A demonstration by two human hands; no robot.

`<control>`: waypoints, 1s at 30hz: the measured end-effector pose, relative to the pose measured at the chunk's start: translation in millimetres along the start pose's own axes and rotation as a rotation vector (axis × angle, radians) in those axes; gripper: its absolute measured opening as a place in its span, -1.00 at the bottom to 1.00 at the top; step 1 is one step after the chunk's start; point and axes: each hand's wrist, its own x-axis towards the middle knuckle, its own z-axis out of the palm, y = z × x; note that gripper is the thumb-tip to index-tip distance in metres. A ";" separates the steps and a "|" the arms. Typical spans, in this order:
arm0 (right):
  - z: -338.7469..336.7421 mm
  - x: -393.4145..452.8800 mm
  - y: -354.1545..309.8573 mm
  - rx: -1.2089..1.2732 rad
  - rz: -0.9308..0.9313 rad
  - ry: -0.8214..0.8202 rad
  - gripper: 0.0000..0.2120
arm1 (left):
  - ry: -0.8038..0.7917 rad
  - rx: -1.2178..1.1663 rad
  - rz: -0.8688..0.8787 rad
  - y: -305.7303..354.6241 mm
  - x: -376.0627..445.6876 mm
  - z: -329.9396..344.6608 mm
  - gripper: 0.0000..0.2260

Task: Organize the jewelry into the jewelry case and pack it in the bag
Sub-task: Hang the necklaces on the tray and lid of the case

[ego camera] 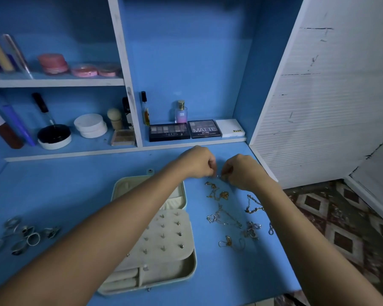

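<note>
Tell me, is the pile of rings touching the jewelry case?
Apart. The head view shows bare blue desk between the rings on the left and the open jewelry case.

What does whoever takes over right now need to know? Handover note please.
Left hand and right hand: both pinch a small silver piece between them, above the desk.
Jewelry case: open, studs already on its earring panel.
Left: chains loose to the right of the case, rings heaped to its left. No bag in view; packing not started.
</note>
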 end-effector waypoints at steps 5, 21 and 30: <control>-1.5 4.7 -2.2 -0.044 0.019 -0.080 -0.94 | -0.075 0.007 -0.055 1.1 4.5 1.4 -0.91; -7.5 -6.8 3.0 0.186 -0.105 -0.002 -0.84 | -0.138 -0.078 0.003 19.3 -17.3 -26.3 -0.79; -3.8 -9.1 -5.9 0.380 -0.229 0.096 -0.79 | 0.004 -0.213 0.008 16.8 -28.9 -52.6 -0.89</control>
